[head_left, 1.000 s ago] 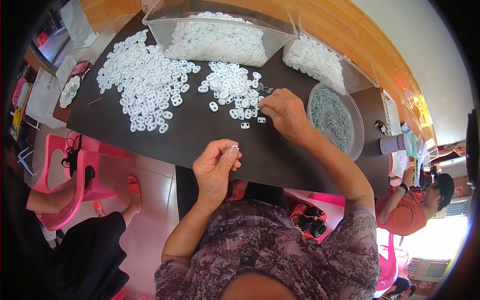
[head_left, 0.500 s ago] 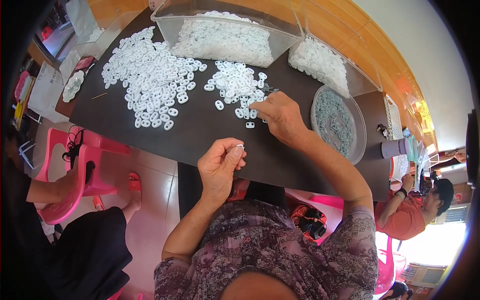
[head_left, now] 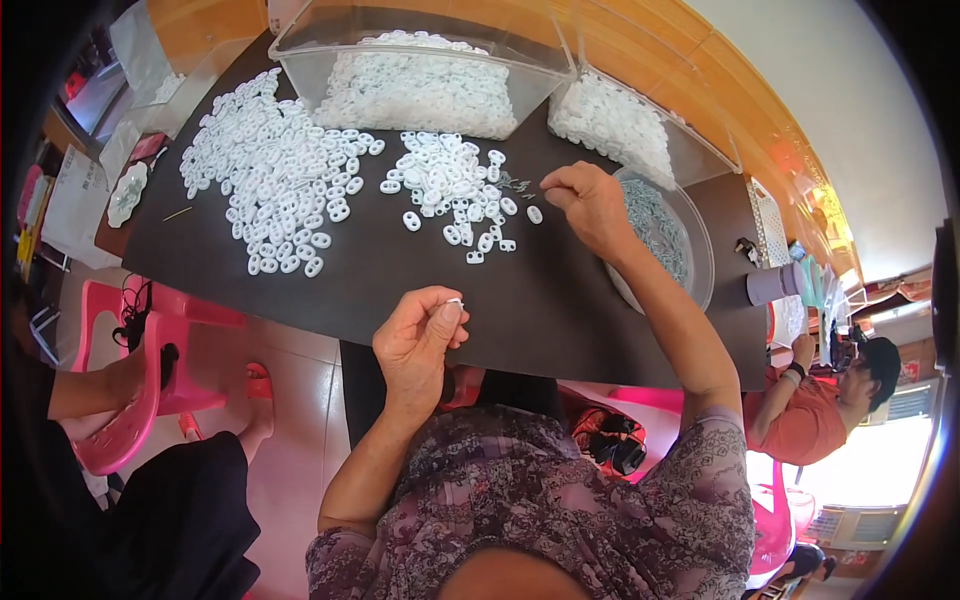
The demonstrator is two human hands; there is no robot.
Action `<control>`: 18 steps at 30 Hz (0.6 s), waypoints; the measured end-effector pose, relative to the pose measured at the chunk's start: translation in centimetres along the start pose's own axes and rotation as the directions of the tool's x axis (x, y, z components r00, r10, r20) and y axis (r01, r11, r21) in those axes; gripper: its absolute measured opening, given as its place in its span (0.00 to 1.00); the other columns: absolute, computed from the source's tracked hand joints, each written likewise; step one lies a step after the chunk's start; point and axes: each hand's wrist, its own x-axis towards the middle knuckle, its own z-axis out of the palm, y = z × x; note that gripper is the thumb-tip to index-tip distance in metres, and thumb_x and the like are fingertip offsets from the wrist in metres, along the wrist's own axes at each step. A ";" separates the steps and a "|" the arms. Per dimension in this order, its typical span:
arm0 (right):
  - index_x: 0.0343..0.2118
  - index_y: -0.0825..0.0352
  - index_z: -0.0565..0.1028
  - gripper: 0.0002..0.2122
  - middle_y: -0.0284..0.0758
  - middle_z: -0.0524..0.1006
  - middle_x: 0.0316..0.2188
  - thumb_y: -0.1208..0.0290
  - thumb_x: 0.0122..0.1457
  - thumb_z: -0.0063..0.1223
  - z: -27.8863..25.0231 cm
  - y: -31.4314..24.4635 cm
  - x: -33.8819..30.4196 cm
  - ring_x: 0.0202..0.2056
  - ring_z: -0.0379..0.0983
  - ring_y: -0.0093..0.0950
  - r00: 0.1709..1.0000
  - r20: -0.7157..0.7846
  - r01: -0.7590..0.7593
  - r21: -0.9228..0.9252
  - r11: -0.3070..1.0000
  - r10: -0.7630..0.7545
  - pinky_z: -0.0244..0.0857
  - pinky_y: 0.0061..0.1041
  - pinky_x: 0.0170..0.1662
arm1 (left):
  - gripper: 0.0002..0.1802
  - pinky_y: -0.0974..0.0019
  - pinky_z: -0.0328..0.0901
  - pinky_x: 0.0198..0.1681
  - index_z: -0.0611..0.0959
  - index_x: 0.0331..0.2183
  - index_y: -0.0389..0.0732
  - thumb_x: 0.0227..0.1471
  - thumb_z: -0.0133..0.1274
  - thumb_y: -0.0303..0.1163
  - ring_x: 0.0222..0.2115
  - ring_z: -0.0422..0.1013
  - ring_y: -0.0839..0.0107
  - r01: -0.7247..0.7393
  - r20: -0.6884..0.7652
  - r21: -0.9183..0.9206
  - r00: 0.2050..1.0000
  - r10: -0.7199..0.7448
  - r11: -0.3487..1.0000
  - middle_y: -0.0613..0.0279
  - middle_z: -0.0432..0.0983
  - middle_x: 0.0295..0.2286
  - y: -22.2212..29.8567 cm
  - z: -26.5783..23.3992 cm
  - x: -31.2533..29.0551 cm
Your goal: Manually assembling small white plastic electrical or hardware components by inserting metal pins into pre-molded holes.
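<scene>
My left hand (head_left: 412,340) is closed in a pinch over the table's near edge, thumb and forefinger on a small white plastic piece (head_left: 455,301). Farther off, my right hand (head_left: 592,212) hangs over the table, its thumb and fingertips pinched together; whatever they hold is too small to make out. Just left of those fingertips lies a little heap of grey screws (head_left: 516,185). Beside it spreads a small pile of white two-hole oval pieces (head_left: 440,170), with a few squarish ones (head_left: 474,257) at its near edge. A round clear tub (head_left: 708,250) of similar grey screws stands under my right forearm.
A larger pile of white oval pieces (head_left: 285,170) covers the table's left. Two clear bins, one large (head_left: 300,85) and one at the right (head_left: 715,158), hold more white pieces. A purple cup (head_left: 775,285) stands far right. People sit on both sides, near pink chairs (head_left: 120,430).
My right hand has moved off the small white pile, rightward and away, to beside the grey screws. My left hand keeps its pinch on the white piece. The whole view has shifted slightly.
</scene>
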 end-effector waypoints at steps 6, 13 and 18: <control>0.26 0.66 0.77 0.05 0.37 0.73 0.23 0.75 0.44 0.56 1.3 1.1 0.7 0.31 0.70 0.35 0.997 0.056 0.046 -0.044 0.998 -0.044 0.63 0.30 0.35 | 0.07 0.78 0.64 0.25 0.77 0.34 0.32 0.52 0.52 0.26 0.20 0.68 0.79 -0.006 -0.001 0.000 1.000 0.006 1.000 0.60 0.74 0.24 -0.1 0.1 0.0; 0.23 0.66 0.74 0.03 0.37 0.72 0.22 0.75 0.45 0.54 1.9 1.2 1.2 0.31 0.69 0.36 0.986 0.085 0.154 -0.125 0.980 -0.144 0.63 0.32 0.34 | 0.08 0.78 0.62 0.26 0.77 0.35 0.32 0.54 0.51 0.26 0.23 0.67 0.81 0.008 0.026 0.005 1.000 -0.008 1.000 0.63 0.73 0.26 -0.1 0.0 0.0; 0.19 0.68 0.70 0.03 0.38 0.72 0.22 0.76 0.44 0.52 2.1 1.5 1.5 0.29 0.69 0.38 0.971 0.127 0.219 -0.127 0.967 -0.203 0.63 0.33 0.32 | 0.08 0.79 0.62 0.26 0.77 0.35 0.32 0.53 0.51 0.26 0.23 0.67 0.81 0.000 0.021 0.000 1.000 0.000 1.000 0.62 0.73 0.26 0.0 0.0 -0.1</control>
